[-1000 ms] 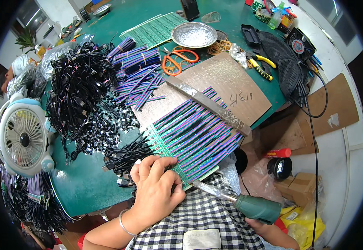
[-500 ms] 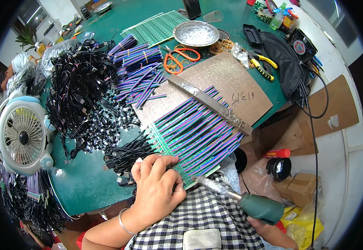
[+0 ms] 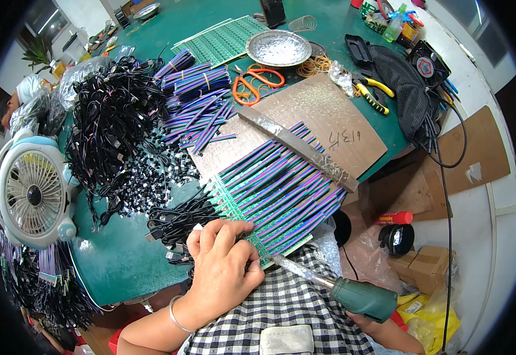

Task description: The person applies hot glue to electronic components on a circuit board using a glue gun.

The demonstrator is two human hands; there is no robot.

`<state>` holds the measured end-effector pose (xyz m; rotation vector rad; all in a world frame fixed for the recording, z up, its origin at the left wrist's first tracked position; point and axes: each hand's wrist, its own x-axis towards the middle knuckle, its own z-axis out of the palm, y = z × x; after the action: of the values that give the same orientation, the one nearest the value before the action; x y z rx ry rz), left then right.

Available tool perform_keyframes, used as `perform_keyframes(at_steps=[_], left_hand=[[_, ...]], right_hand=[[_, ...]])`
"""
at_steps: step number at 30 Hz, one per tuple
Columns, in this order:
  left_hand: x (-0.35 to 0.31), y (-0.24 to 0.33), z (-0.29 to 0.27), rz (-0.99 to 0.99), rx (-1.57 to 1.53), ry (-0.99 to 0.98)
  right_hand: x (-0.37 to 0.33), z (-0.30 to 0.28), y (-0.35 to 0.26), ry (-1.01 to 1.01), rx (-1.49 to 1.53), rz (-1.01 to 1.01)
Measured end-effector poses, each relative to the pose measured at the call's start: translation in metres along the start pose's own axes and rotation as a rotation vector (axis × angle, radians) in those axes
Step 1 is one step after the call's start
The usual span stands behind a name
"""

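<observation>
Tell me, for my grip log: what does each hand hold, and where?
Right hand: soldering iron by its green handle. Left hand: pinches a black cable end at the board edge.

The green-handled soldering iron [image 3: 352,294] in the right hand [image 3: 371,324] now reaches its metal tip closer to the left hand [image 3: 225,269].

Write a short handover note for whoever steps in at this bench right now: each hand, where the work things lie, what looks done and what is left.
Left hand: fingers curled on the near edge of the green circuit board strip, pressing it down.
Right hand: mostly hidden at the lower edge, gripping the green-handled soldering iron; tip at the board's near edge.
Ribbon cables lie in a row under a metal bar.
Which joints are soldered cannot be told.
Loose cable bundles wait behind.
</observation>
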<state>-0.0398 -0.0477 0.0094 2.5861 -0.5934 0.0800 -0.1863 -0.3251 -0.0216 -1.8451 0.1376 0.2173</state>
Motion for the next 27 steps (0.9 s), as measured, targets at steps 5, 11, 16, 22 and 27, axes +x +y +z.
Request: perform_keyframes(at_steps=[5,11,16,22,27], left_hand=[[0.0,-0.004,0.0,0.015,-0.021,0.006],[-0.001,0.0,0.001,0.013,0.005,0.015],[0.001,-0.002,0.0,0.012,-0.002,0.016],[-0.001,-0.001,0.001,0.013,0.009,0.012],[-0.001,0.0,0.002,0.01,0.012,0.01]], right_hand=[[0.009,0.007,-0.017,0.02,-0.003,-0.053],[0.01,0.002,-0.013,-0.025,-0.049,-0.08],[0.01,0.0,-0.01,-0.048,-0.141,-0.163],[0.005,-0.007,0.005,0.05,0.34,0.015],[-0.003,0.0,0.017,0.116,0.215,0.006]])
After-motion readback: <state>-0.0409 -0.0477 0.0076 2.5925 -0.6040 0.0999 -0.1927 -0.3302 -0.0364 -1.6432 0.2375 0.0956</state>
